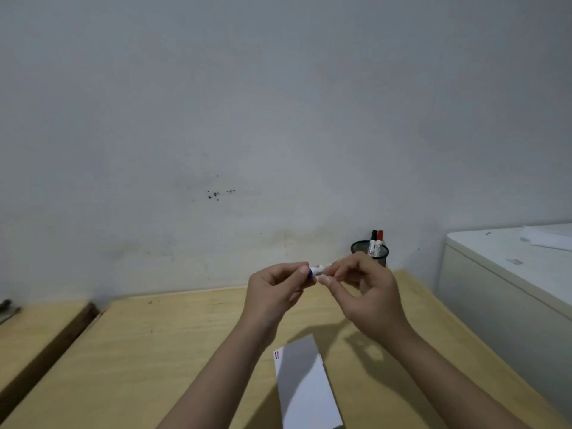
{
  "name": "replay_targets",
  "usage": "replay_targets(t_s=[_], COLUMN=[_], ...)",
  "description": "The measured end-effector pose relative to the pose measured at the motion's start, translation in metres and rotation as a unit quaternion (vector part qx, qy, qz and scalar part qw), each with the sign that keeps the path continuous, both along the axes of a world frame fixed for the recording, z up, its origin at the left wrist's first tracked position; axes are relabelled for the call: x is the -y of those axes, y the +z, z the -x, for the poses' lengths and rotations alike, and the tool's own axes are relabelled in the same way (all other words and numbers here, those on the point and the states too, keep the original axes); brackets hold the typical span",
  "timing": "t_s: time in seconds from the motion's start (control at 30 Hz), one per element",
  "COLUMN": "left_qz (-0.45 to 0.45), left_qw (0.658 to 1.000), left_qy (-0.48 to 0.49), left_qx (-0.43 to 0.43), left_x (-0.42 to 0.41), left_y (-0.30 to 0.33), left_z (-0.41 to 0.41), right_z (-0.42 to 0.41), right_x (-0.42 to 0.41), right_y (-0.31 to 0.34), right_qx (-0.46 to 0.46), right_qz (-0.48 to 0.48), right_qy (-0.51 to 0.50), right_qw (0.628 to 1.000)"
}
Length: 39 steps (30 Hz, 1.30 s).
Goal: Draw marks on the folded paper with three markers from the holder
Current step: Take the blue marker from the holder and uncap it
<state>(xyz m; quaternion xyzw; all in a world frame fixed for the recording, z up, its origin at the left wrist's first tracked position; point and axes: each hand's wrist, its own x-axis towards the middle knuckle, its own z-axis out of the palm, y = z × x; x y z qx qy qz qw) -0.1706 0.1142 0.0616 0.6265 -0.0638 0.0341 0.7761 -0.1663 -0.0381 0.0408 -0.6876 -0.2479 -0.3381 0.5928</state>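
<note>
While both hands, left (pixel 274 292) and right (pixel 365 292), grip blue marker (pixel 318 269), folded paper (pixel 305 385) overhangs near table (pixel 154 351) edge.

The counter (pixel 173 351) is of light wood and reaches to the far wall. On it, near the front edge, lies a folded white paper (pixel 305 388), turned a little askew, with small red and dark marks at its far left corner. At the far right corner of the counter stands a black mesh holder (pixel 359 248) with two markers upright in it.
</note>
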Motion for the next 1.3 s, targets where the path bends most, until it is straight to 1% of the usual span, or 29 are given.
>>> replay_targets(t_s=[0.07, 0.1, 0.17, 0.23, 0.27, 0.33, 0.37, 0.4, 0.47, 0.57, 0.67, 0.7, 0.77, 0.83, 0.87, 0.97, 1.03, 1.1, 1.2, 1.3], left_qz=[0.016, 0.022, 0.027, 0.023, 0.02, 0.006, -0.006, -0.019, -0.055, -0.11, -0.158, -0.168, -0.159, -0.152, -0.168, -0.262, -0.331, -0.388, -0.442, -0.461], left_qw=[1.0, 0.999, 0.999, 0.999, 0.999, 0.998, 0.998, 0.997, 0.994, 0.985, 0.975, 0.972, 0.971, 0.97, 0.968, 0.953, 0.933, 0.91, 0.888, 0.882], left_qy=[0.021, 0.026, 0.029, 0.035, 0.039, 0.052, 0.06, 0.066, 0.084, 0.11, 0.117, 0.12, 0.14, 0.161, 0.162, 0.146, 0.143, 0.145, 0.13, 0.099], left_qx=[-0.003, -0.001, 0.004, 0.005, 0.008, 0.018, 0.024, 0.032, 0.049, 0.08, 0.105, 0.111, 0.113, 0.099, 0.088, 0.034, 0.008, -0.001, -0.002, -0.012], left_x=[-0.009, -0.014, -0.02, -0.025, -0.026, -0.028, -0.028, -0.03, -0.033, -0.039, -0.039, -0.039, -0.046, -0.06, -0.066, -0.075, -0.073, -0.071, -0.072, -0.072], left_y=[-0.001, -0.001, -0.002, -0.003, -0.004, -0.006, -0.007, -0.008, -0.01, -0.011, -0.01, -0.011, -0.012, -0.017, -0.019, -0.035, -0.049, -0.063, -0.082, -0.1], left_z=[0.009, 0.014, 0.022, 0.029, 0.033, 0.04, 0.042, 0.045, 0.047, 0.046, 0.045, 0.045, 0.041, 0.034, 0.031, 0.016, 0.004, -0.009, -0.024, -0.035], right_z=[0.011, 0.016, 0.022, 0.024, 0.024, 0.025, 0.025, 0.025, 0.025, 0.027, 0.026, 0.025, 0.02, 0.014, 0.012, 0.013, 0.015, 0.016, 0.015, 0.011], right_x=[-0.012, -0.018, -0.029, -0.039, -0.043, -0.052, -0.056, -0.059, -0.062, -0.062, -0.063, -0.062, -0.053, -0.038, -0.032, -0.027, -0.03, -0.03, -0.026, -0.022], right_y=[-0.003, -0.005, -0.008, -0.009, -0.008, -0.003, 0.0, 0.001, 0.002, 0.001, -0.001, -0.001, 0.001, 0.004, 0.003, -0.008, -0.015, -0.019, -0.024, -0.032], right_qx=[-0.047, -0.091, -0.223, -0.352, -0.392, -0.424, -0.423, -0.416, -0.393, -0.365, -0.347, -0.335, -0.306, -0.293, -0.293, -0.295, -0.291, -0.288, -0.283, -0.28], right_qz=[-0.095, -0.144, -0.202, -0.236, -0.261, -0.311, -0.325, -0.333, -0.332, -0.31, -0.294, -0.303, -0.342, -0.359, -0.348, -0.274, -0.227, -0.199, -0.169, -0.152], right_qy=[-0.025, -0.036, -0.026, 0.039, 0.082, 0.148, 0.164, 0.171, 0.173, 0.169, 0.158, 0.152, 0.135, 0.111, 0.096, 0.05, 0.025, 0.008, -0.004, -0.017], right_qw=[0.994, 0.985, 0.953, 0.905, 0.878, 0.838, 0.83, 0.829, 0.84, 0.862, 0.876, 0.879, 0.878, 0.879, 0.885, 0.914, 0.929, 0.937, 0.944, 0.948])
